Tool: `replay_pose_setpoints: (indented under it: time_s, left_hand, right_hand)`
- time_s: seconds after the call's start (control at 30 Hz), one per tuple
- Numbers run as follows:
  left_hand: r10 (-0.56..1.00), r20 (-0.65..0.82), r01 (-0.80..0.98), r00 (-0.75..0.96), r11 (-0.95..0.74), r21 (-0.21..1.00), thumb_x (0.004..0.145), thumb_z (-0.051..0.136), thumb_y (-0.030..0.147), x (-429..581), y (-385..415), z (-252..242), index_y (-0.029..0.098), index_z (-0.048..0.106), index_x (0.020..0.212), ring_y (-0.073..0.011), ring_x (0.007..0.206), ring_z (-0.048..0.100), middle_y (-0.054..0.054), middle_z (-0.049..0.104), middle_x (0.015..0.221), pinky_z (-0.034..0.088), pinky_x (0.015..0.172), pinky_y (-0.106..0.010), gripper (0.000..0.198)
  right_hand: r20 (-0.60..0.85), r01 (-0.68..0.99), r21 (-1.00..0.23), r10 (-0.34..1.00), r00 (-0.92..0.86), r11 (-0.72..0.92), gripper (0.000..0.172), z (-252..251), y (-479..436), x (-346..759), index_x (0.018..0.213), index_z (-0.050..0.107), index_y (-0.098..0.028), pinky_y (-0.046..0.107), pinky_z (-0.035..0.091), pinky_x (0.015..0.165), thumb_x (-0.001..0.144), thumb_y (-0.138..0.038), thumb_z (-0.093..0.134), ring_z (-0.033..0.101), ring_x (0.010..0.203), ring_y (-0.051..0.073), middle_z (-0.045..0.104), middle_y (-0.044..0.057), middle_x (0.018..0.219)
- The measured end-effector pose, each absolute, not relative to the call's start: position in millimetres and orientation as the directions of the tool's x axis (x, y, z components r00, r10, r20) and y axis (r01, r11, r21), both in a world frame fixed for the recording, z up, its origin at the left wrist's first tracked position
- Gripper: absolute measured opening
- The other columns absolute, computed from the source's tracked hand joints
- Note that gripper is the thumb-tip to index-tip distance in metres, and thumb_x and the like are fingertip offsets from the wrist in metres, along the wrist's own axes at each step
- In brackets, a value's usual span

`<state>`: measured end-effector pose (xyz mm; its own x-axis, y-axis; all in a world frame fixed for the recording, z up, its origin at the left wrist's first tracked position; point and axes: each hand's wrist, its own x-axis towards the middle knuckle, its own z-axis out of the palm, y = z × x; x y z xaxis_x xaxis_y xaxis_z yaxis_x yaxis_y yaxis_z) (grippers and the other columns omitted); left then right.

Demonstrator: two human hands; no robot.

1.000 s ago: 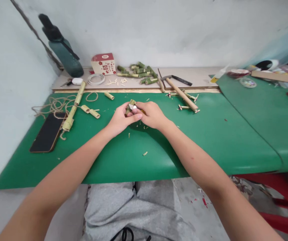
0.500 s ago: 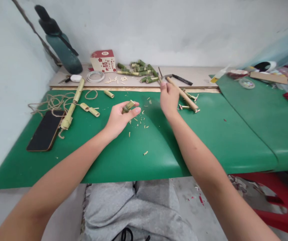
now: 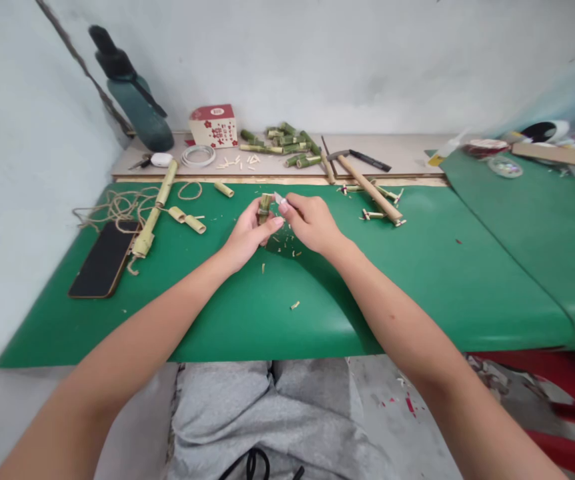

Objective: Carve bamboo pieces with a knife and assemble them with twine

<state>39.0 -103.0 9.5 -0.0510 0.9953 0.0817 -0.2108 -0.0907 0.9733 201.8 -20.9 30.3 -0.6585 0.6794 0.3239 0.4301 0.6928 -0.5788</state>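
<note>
Behind your work rises a pale wall (image 3: 327, 67), and the green table (image 3: 442, 287) stretches across in front of you, with a flat board (image 3: 410, 157) along its back edge. Your grey trousers (image 3: 247, 407) show below the near edge, and a red stool (image 3: 562, 417) stands at the lower right. A dark bottle (image 3: 140, 110) leans by the corner at the back left. To the right, a hammer (image 3: 370, 188) lies with its head on the board and its handle reaching over the table. Your phone (image 3: 102, 263) lies flat on the left, beside bamboo tubes (image 3: 146, 233). Your left hand (image 3: 253, 230) grips a short bamboo piece (image 3: 264, 203), held roughly upright above the middle of the table. Your right hand (image 3: 312, 219) is closed around a knife (image 3: 279, 199); its blade sits just beside the bamboo's top, and you cannot tell whether they touch. Small shavings (image 3: 295, 253) are scattered beneath your hands.
</note>
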Motion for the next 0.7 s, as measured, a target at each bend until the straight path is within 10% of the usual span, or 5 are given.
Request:
replay_pose_setpoints:
  time_s: [0.33,0.7]
  left_hand:
    - [0.981,0.189,-0.094,-0.042,-0.193,0.977,0.079,0.086,0.071,37.0,-97.4,-6.3,0.027,0.058,0.128,-0.015,0.077,0.057,-0.001,0.058,0.09,0.048,0.069,-0.028,0.072]
    - [0.98,0.201,0.064,-0.008,-0.2,0.978,0.083,0.081,0.071,31.7,-101.6,-8.9,0.023,0.061,0.134,-0.0158,0.082,0.06,-0.004,0.067,0.101,0.05,0.074,-0.026,0.073]
  right_hand:
    - [0.179,0.414,-0.531,0.575,-0.798,0.739,0.024,33.4,-23.6,201.8,0.08,0.055,-0.022,0.032,0.023,0.066,0.098,-0.035,0.047,0.043,0.063,0.017,0.058,0.002,0.069]
    - [0.177,0.361,-0.551,0.528,-0.831,0.753,0.04,29.9,-18.8,203.7,0.082,0.06,-0.021,0.032,0.025,0.066,0.105,-0.048,0.043,0.043,0.065,0.016,0.056,0.001,0.068]
